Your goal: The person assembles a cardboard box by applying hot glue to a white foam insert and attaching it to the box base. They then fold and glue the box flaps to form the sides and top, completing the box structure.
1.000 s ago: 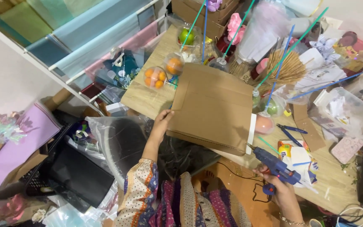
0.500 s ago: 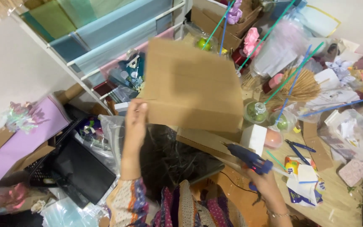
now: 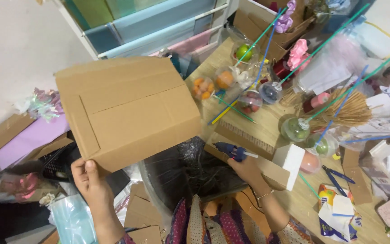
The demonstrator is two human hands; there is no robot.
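Observation:
My left hand [image 3: 88, 179] grips the lower left corner of a flattened brown cardboard box [image 3: 127, 110] and holds it up in the air at the left of the view. My right hand [image 3: 248, 169] holds a blue glue gun [image 3: 229, 149] with its tip pointing right, low over a strip of cardboard [image 3: 267, 168] on the wooden table [image 3: 271, 122]. A white foam block [image 3: 289, 159] sits just right of that hand. Dark crinkled plastic wrap [image 3: 186, 169] lies below the box, between my two arms.
Clear plastic balls with coloured fruit shapes [image 3: 224, 79] on green and blue sticks crowd the table's middle. A straw broom head [image 3: 348, 110] lies to the right, blue scissors [image 3: 336, 176] nearer. A shelf of coloured paper sheets [image 3: 145, 22] stands at the back left. A purple box [image 3: 21, 140] lies left.
The cardboard box has been lifted off the table and swung up and to the left. My right hand with the glue gun moved left toward the cardboard strip.

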